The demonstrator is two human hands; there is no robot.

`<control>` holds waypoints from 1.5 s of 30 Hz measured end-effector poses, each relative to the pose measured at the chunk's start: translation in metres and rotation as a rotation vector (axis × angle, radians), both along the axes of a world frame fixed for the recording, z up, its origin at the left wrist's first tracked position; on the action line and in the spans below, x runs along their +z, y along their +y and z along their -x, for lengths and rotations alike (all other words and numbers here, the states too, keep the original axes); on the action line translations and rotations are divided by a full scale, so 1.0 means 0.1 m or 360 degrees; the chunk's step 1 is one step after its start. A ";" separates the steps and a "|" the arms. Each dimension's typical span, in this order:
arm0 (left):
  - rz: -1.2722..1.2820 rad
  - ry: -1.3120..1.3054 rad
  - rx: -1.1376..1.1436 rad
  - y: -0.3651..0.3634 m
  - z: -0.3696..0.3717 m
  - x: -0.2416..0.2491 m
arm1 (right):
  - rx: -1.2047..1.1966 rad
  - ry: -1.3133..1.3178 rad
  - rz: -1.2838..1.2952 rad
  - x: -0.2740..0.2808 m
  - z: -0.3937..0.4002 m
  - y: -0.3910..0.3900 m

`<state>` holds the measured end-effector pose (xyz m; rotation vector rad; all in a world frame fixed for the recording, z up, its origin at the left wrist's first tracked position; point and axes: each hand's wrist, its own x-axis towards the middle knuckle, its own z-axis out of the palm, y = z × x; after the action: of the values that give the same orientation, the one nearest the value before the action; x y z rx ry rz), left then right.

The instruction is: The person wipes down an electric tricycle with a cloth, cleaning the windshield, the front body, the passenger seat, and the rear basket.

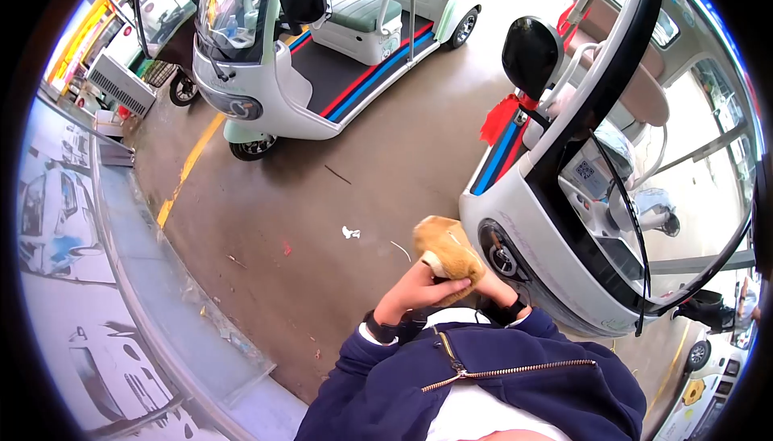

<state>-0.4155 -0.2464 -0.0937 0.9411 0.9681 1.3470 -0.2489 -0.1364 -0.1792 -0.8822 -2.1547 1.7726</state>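
A bunched tan cloth (451, 254) with a soft, fuzzy surface is held in front of my chest. My left hand (420, 286) grips its near left side, the thumb lying across the fabric. From the other side, my right hand (491, 286) is wrapped up in the same cloth, and most of its fingers are hidden behind it. Both wrists wear dark bands. Just to the right of the cloth stands the front of a white three-wheeler (515, 223) with a round headlight (499, 249).
Another white three-wheeler (298, 86) with green seats stands ahead on the left. The right vehicle's black mirror (531, 56) sticks out, with red cloth (501, 119) below it. Scraps of litter (351, 232) lie on the brown floor. A low ledge (161, 280) runs along the left.
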 end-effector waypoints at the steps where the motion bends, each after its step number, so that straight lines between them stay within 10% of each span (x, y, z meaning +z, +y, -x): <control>1: -0.0076 0.0173 -0.0132 0.14 0.10 0.10 | 0.0028 0.0201 -0.0062 -0.07 0.09 0.09; 6: -0.0072 -0.0041 0.0192 0.92 0.69 0.04 | -0.0837 -0.0153 -0.0225 0.18 0.40 0.62; 9: -0.0358 -0.0305 0.0204 1.57 1.22 -0.05 | -0.1223 0.0059 -0.1002 0.44 0.42 1.17; 14: -0.0596 0.0785 0.0349 2.98 1.56 0.51 | -0.1588 0.0046 -0.2222 1.23 0.75 2.19; 18: -0.0887 0.1148 0.0489 4.07 1.42 0.86 | -0.1748 0.0010 -0.2071 1.40 1.18 2.88; 26: -0.0589 0.0020 -0.0320 4.90 1.19 0.61 | -0.1993 -0.0397 -0.2265 1.72 1.45 3.01; 37: -0.0560 0.0324 -0.1826 5.84 1.57 0.21 | -0.2150 -0.1811 -0.2718 1.62 2.12 3.36; 44: -0.0760 0.0312 -0.2512 6.25 1.50 -0.17 | -0.2836 -0.0967 -0.2493 0.61 2.13 3.08; 45: -0.0789 0.0409 -0.2521 6.39 1.51 -0.20 | -0.2577 -0.1887 -0.2689 0.90 2.31 3.39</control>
<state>-0.5665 0.3923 -0.1133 1.7050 -0.1518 0.0528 -0.4795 0.2022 -0.0889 -1.9288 -1.1704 -1.3491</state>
